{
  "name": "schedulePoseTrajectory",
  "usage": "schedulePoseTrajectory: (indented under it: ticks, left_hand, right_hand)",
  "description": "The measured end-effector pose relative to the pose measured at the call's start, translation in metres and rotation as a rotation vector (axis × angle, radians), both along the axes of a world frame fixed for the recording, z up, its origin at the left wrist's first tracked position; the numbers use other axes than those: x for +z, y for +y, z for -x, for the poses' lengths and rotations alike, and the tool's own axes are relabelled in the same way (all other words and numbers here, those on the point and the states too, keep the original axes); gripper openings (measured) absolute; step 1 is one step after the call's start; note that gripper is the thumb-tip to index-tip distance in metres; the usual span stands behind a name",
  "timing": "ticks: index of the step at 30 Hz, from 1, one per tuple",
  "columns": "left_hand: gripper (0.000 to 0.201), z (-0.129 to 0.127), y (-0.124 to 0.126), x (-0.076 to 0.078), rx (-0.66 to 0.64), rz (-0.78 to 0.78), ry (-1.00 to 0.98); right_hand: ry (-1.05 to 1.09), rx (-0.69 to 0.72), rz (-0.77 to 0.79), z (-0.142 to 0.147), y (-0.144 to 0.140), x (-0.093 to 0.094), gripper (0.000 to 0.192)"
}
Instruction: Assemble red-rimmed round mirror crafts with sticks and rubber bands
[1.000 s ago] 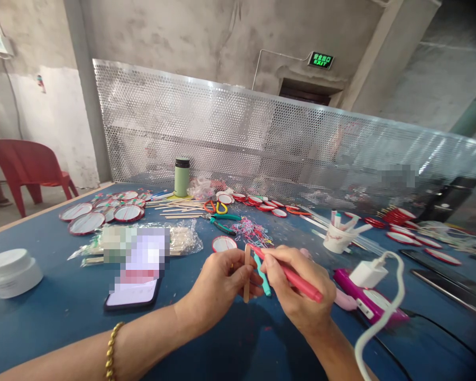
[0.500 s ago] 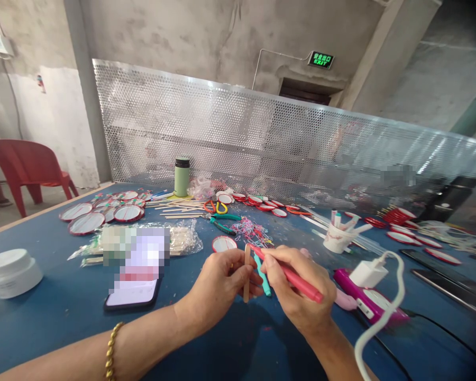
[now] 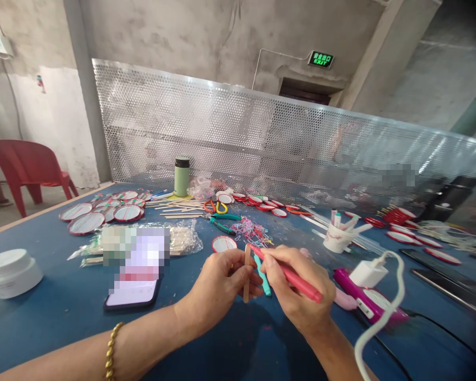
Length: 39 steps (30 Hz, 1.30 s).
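Wooden stick (image 3: 247, 272) stands upright in the pinched fingers of the left hand (image 3: 218, 288) above the near middle of the blue table (image 3: 55, 312), beside a teal stick (image 3: 263, 278), while the right hand (image 3: 297, 296) is clamped on a red pen (image 3: 289, 275) whose tip meets the stick's top. Judging by the finished red-rimmed discs (image 3: 103, 214) piled far left and the loose sticks (image 3: 178, 209) beyond, the work looks partly done, this piece unfinished. Which fingers hold the teal stick is hidden, and the phone (image 3: 137, 288) screen at left is blurred.
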<state>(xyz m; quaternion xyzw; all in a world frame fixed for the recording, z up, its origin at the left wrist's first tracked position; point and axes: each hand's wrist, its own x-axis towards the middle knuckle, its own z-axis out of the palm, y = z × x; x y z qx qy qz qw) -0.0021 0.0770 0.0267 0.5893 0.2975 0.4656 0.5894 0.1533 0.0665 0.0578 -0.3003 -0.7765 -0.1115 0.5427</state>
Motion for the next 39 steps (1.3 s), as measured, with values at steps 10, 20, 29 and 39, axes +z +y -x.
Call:
schedulePoseTrajectory:
  ticks: [10,20,29,39]
  left_hand:
    - [0.025,-0.0002,0.0008,-0.0012,-0.001,-0.009,-0.004]
    - [0.025,0.0002,-0.0002,-0.0013,0.0,-0.011,0.003]
    - [0.026,-0.0002,0.0003,-0.0012,-0.004,-0.016,-0.007]
    - [0.027,-0.0007,-0.0002,-0.0003,-0.005,-0.014,-0.007]
  right_hand:
    - [-0.003,-0.013,-0.012,0.0008,0.0006,0.0006,0.011]
    - [0.002,-0.013,-0.002,-0.0004,-0.0004,-0.0004,0.012]
    - [-0.001,-0.006,-0.004,0.0007,-0.0001,-0.0001,0.011]
    - [0.003,-0.019,-0.013,0.0002,-0.0004,-0.0005,0.011]
